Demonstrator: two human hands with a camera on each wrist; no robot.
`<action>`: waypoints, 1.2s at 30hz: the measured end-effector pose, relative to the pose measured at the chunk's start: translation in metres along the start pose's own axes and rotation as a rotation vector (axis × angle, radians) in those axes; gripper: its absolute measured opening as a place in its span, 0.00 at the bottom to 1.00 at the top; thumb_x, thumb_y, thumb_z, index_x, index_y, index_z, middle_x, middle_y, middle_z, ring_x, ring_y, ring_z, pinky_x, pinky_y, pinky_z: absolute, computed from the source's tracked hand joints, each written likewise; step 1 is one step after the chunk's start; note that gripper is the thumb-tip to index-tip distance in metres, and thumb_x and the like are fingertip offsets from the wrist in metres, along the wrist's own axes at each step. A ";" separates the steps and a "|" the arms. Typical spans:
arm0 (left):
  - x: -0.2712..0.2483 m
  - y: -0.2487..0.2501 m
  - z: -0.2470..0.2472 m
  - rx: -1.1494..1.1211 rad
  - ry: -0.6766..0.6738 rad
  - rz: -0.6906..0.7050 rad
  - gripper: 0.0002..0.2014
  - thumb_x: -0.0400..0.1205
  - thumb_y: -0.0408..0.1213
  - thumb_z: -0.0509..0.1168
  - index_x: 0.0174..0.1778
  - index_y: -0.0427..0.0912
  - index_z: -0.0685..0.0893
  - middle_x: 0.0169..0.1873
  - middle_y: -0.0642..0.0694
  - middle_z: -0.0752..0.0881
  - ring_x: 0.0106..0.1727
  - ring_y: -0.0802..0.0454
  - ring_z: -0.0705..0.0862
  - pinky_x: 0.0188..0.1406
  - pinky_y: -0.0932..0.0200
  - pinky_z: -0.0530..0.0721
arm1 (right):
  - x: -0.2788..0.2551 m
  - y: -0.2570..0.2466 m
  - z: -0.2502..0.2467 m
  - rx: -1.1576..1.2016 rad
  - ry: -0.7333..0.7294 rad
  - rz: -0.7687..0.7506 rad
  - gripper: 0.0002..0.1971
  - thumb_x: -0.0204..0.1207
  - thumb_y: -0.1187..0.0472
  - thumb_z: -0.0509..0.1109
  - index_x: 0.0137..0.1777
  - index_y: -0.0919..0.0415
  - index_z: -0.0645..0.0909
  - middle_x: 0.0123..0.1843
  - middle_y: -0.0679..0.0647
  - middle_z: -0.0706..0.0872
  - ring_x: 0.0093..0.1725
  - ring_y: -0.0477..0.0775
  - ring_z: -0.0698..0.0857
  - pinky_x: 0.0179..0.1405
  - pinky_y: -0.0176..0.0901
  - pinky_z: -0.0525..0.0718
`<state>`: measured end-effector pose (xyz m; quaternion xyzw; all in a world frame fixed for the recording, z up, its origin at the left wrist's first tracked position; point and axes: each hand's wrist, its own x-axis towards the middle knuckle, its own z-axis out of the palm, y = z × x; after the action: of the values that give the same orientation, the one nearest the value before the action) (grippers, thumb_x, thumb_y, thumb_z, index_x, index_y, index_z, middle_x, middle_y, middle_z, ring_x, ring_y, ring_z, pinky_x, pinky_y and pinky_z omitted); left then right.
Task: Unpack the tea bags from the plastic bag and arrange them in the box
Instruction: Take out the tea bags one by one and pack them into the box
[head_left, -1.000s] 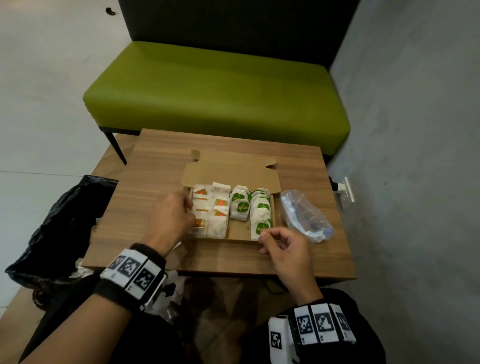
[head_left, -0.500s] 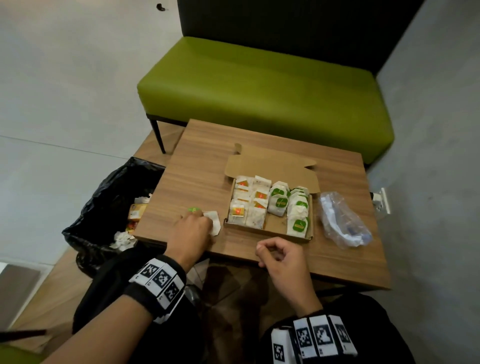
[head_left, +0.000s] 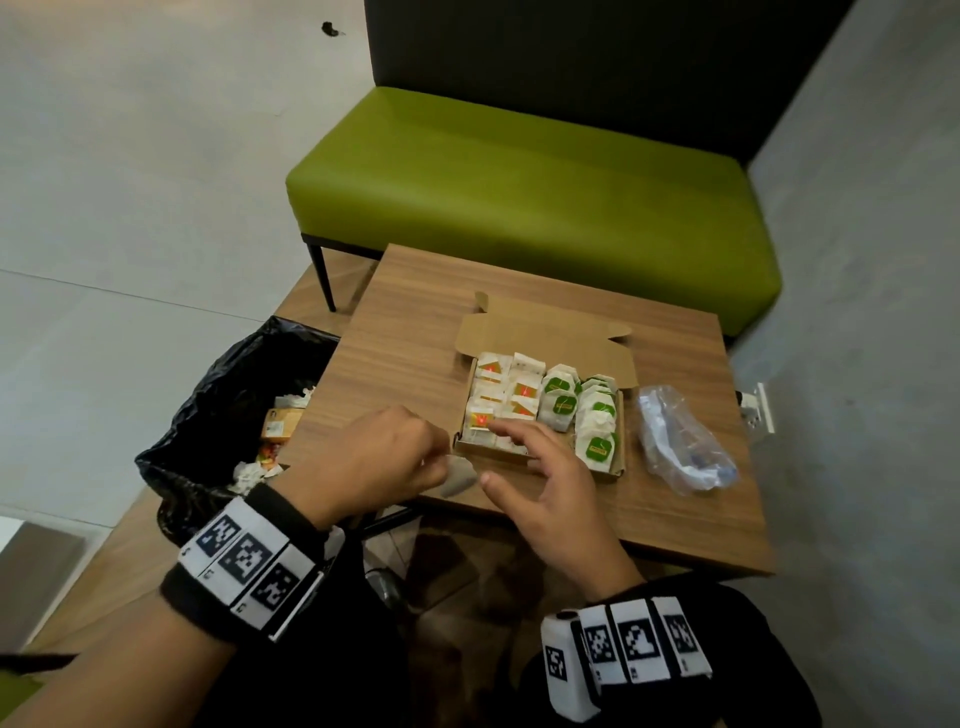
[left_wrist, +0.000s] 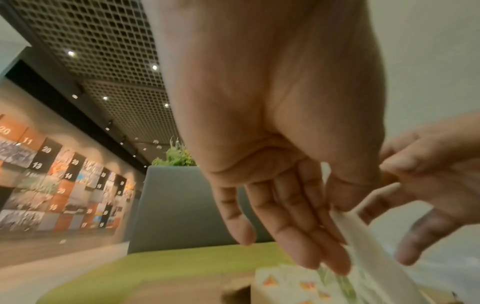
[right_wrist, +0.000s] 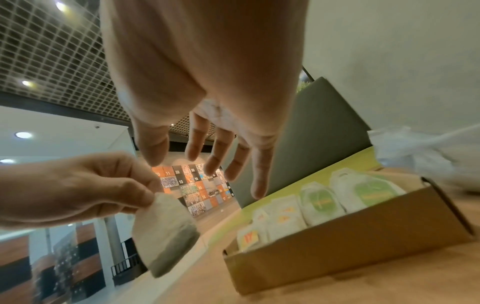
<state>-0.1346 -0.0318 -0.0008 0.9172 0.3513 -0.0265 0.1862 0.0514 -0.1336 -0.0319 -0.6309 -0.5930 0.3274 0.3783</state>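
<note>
An open cardboard box (head_left: 545, 340) sits on the wooden table (head_left: 415, 322), packed with rows of orange-tagged tea bags (head_left: 498, 395) and green-tagged tea bags (head_left: 597, 415). My left hand (head_left: 441, 462) pinches one white tea bag (head_left: 460, 475) by its top, just off the box's front left corner; the tea bag (right_wrist: 166, 232) hangs free above the table. My right hand (head_left: 498, 454) is open with fingers spread over the box's front edge, close to the hanging bag but not touching it. The crumpled clear plastic bag (head_left: 680, 441) lies right of the box.
A black bin liner (head_left: 223, 415) with rubbish stands open at the table's left edge. A green bench (head_left: 519, 197) runs behind the table. A grey wall with a socket (head_left: 758, 410) is close on the right.
My left hand has come away from the box's left side holding a tea bag and now lifts it by the front corner. My right hand has uncurled and reached toward it.
</note>
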 end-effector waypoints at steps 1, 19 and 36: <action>-0.003 0.007 -0.006 -0.002 -0.019 0.057 0.09 0.82 0.42 0.61 0.40 0.46 0.82 0.35 0.49 0.85 0.38 0.52 0.82 0.40 0.54 0.79 | 0.001 -0.004 -0.001 0.011 -0.026 -0.014 0.21 0.78 0.54 0.75 0.70 0.43 0.80 0.67 0.36 0.81 0.70 0.34 0.76 0.66 0.31 0.75; -0.006 0.096 0.030 -1.128 0.474 -0.087 0.06 0.83 0.38 0.70 0.41 0.44 0.90 0.36 0.46 0.90 0.40 0.51 0.87 0.41 0.55 0.84 | -0.065 0.006 -0.027 0.622 0.225 0.141 0.14 0.73 0.58 0.74 0.54 0.67 0.87 0.42 0.63 0.93 0.37 0.57 0.90 0.45 0.44 0.88; -0.013 0.107 0.026 -1.524 0.405 -0.247 0.10 0.83 0.31 0.66 0.41 0.29 0.85 0.40 0.35 0.89 0.37 0.46 0.86 0.32 0.56 0.85 | -0.090 0.021 -0.014 0.366 0.018 0.245 0.04 0.76 0.60 0.77 0.46 0.50 0.92 0.44 0.50 0.92 0.43 0.48 0.89 0.43 0.42 0.88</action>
<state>-0.0720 -0.1226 0.0124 0.4789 0.3988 0.3678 0.6902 0.0664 -0.2244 -0.0460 -0.6220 -0.4392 0.4674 0.4492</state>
